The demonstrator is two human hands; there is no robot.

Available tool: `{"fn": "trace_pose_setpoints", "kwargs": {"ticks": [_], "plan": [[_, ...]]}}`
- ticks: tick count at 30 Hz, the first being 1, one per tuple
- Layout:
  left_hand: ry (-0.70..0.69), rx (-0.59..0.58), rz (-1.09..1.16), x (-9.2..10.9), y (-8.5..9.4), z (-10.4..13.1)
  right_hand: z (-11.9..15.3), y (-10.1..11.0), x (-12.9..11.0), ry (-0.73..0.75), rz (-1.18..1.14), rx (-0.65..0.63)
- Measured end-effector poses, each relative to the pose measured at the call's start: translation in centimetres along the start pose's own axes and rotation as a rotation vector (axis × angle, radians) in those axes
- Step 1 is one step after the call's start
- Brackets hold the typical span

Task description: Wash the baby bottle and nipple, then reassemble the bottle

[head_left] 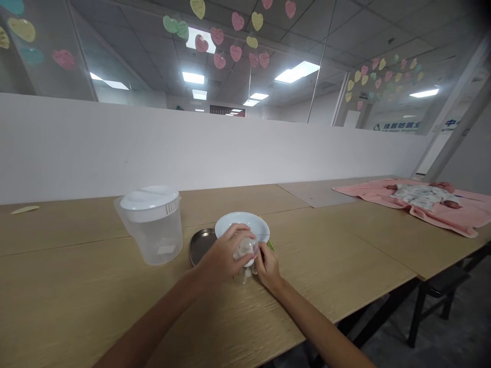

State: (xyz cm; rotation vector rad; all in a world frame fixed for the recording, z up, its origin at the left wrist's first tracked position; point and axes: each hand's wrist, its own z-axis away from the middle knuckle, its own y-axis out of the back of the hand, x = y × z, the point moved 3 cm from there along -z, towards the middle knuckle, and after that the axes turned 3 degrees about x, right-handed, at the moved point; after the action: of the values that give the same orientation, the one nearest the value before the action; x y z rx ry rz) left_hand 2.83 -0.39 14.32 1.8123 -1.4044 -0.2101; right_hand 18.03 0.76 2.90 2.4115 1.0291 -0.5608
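Note:
My left hand (pixel 230 254) is wrapped around the clear, rounded top of a small transparent bottle (pixel 246 249) with a white part inside. Close against its right side is my right hand (pixel 267 265), fingers closed; what they pinch is too small to make out. Below the hands, the clear lower part of a vessel (pixel 242 277) shows just above the table. A white bowl (pixel 263 226) lies right behind the hands, and a round metal tray (pixel 199 244) sits to its left, partly covered by my left hand. Something green (pixel 271 246) peeks out beside the bowl.
On the wooden table (pixel 326 250), a translucent pitcher with a white lid (pixel 155 225) stands at the left. A baby doll (pixel 425 196) lies on a pink cloth (pixel 445 221) at the far right. A white partition (pixel 215 148) runs behind. A black stool (pixel 447 282) is at lower right.

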Motion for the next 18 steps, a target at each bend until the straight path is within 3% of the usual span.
{"fn": "trace_pose_setpoints", "kwargs": {"ticks": [2,5,11,14,18], "plan": [[-0.029,-0.089,0.025,-0.3,-1.1,0.4,0.0,0.1,0.0,-0.019,-0.004,0.012],[0.032,-0.096,0.08,-1.5,-1.7,0.8,0.0,0.1,0.1,-0.052,-0.015,0.024],[0.13,0.08,0.253,-2.3,-3.7,2.2,0.2,0.1,0.1,-0.047,-0.045,-0.01],[0.241,0.185,0.335,-2.8,-5.0,3.0,0.3,0.2,0.0,-0.027,-0.056,-0.004],[0.327,0.236,0.36,-3.3,-5.7,3.6,0.4,0.4,-0.4,0.003,-0.096,0.015]]}}
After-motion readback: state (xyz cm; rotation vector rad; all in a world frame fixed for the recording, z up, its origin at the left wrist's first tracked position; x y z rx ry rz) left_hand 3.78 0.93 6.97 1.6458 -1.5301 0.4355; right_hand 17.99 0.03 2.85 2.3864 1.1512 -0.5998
